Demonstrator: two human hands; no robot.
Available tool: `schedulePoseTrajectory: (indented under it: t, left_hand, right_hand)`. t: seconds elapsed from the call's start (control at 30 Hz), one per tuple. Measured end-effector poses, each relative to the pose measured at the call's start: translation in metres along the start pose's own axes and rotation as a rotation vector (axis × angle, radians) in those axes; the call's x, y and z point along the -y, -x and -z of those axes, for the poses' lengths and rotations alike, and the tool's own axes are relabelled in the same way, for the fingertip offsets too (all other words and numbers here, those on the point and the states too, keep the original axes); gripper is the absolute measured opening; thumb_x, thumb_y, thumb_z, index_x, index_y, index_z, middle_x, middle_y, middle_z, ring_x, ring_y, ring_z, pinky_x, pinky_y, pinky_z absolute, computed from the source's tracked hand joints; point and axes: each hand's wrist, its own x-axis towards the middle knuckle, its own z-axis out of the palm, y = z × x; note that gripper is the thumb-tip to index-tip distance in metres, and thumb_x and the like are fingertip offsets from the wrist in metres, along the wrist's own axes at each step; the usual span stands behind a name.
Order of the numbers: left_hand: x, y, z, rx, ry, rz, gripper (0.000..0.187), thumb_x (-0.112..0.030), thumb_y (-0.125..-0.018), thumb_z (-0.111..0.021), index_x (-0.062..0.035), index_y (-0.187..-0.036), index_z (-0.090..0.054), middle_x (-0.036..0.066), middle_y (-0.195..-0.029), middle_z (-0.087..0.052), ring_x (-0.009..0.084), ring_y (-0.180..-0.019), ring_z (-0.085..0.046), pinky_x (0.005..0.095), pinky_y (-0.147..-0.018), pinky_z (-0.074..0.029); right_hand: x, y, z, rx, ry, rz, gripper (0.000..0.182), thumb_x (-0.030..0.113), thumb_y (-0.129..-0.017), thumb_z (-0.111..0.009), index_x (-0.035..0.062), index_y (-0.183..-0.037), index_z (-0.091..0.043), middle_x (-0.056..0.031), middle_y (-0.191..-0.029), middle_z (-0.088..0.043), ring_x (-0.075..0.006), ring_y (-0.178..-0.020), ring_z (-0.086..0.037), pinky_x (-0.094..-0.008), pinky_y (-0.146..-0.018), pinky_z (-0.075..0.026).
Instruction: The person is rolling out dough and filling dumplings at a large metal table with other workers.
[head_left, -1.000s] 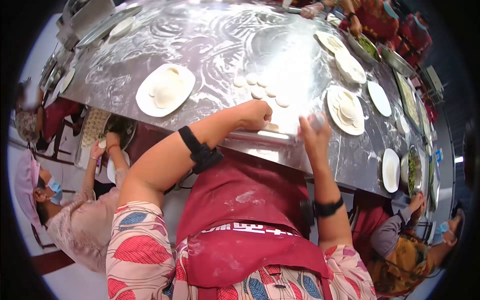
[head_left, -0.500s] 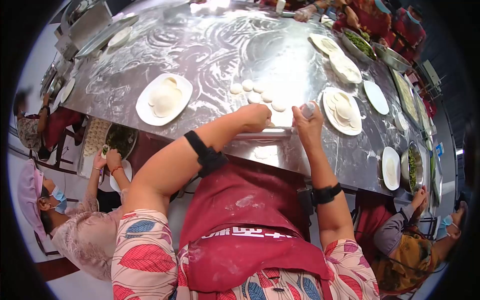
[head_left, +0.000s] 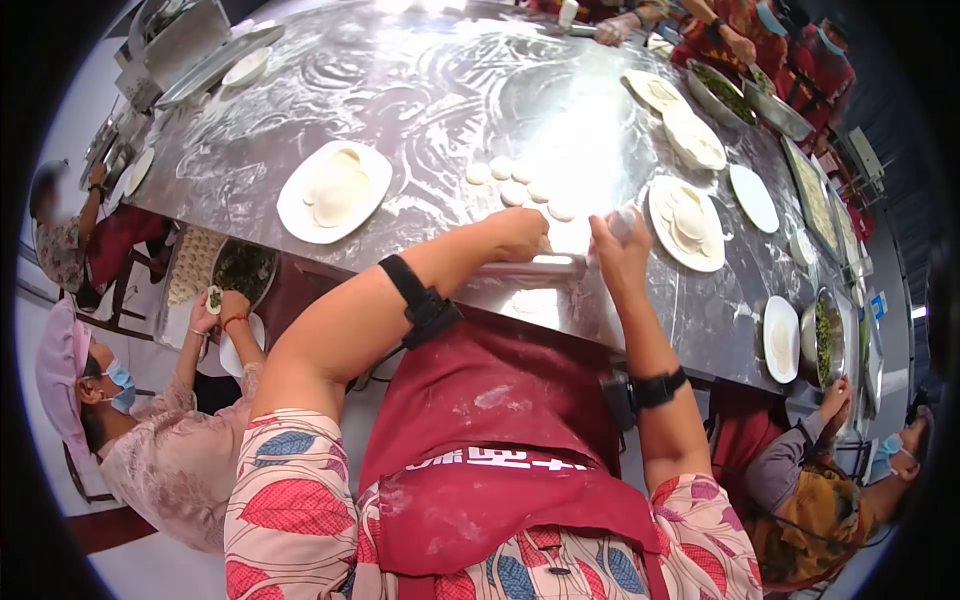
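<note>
At the near edge of the floured metal table (head_left: 430, 130), my left hand (head_left: 518, 234) is closed with its fingers curled down; what they pinch is hidden. My right hand (head_left: 622, 245) is wrapped round a pale rolling pin (head_left: 624, 220), whose far part is lost in the glare. Just beyond my left hand lie several small flattened dough rounds (head_left: 515, 192). One plate with stacked dough wrappers (head_left: 335, 190) is left of my hands. Another plate of wrappers (head_left: 688, 222) stands just right of my right hand.
Co-workers sit at the left (head_left: 150, 430) and right (head_left: 820, 490), and others stand at the far right. Bowls of green filling (head_left: 824, 340), an oval plate (head_left: 753, 198), a plate with dough (head_left: 692, 138) and trays (head_left: 812, 195) line the right side.
The whole view has shifted slightly. My hands stay in nearly the same place, with the right one turned a little. The left co-worker's hands have raised a filled wrapper.
</note>
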Motion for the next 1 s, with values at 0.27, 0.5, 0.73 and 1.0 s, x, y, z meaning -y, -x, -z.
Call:
schedulePoseTrajectory:
  t: [0.27, 0.5, 0.73, 1.0]
  left_hand:
    - [0.001, 0.017, 0.008, 0.115, 0.086, -0.022, 0.02, -0.016, -0.08, -0.058, 0.0001, -0.091, -0.065, 0.023, -0.087, -0.065, 0.0352, -0.085, -0.063, 0.0392, -0.075, -0.047]
    - [-0.008, 0.007, 0.004, 0.048, 0.047, -0.016, 0.021, -0.014, -0.082, -0.055, 0.0013, -0.093, -0.064, 0.024, -0.087, -0.064, 0.0356, -0.084, -0.062, 0.0406, -0.075, -0.047]
    - [-0.001, 0.02, 0.01, 0.093, 0.083, -0.046, 0.019, -0.009, -0.078, -0.056, 0.0006, -0.093, -0.062, 0.022, -0.086, -0.064, 0.0339, -0.083, -0.061, 0.0405, -0.073, -0.046]
    - [-0.011, 0.011, 0.006, 0.062, -0.024, -0.041, 0.023, -0.016, -0.079, -0.059, 0.0001, -0.095, -0.063, 0.021, -0.09, -0.065, 0.0341, -0.087, -0.062, 0.041, -0.076, -0.047]
  right_hand:
    - [0.009, 0.05, 0.019, 0.027, -0.057, -0.079, 0.019, 0.008, -0.082, -0.066, 0.0032, -0.077, -0.048, -0.0033, -0.062, -0.056, -0.0082, -0.052, -0.054, -0.024, -0.049, -0.043]
    - [0.007, 0.019, 0.011, 0.024, -0.042, -0.014, 0.017, 0.008, -0.081, -0.066, 0.0023, -0.079, -0.05, -0.0031, -0.062, -0.056, -0.0093, -0.051, -0.054, -0.0247, -0.047, -0.043]
    - [0.007, 0.04, 0.018, 0.017, 0.002, -0.068, 0.018, 0.008, -0.082, -0.065, 0.0021, -0.077, -0.049, -0.0029, -0.062, -0.056, -0.0096, -0.052, -0.055, -0.0245, -0.047, -0.043]
    - [0.001, 0.032, 0.015, 0.009, 0.002, -0.038, 0.019, 0.007, -0.081, -0.067, 0.0025, -0.077, -0.049, -0.003, -0.06, -0.056, -0.0095, -0.051, -0.054, -0.0247, -0.047, -0.042]
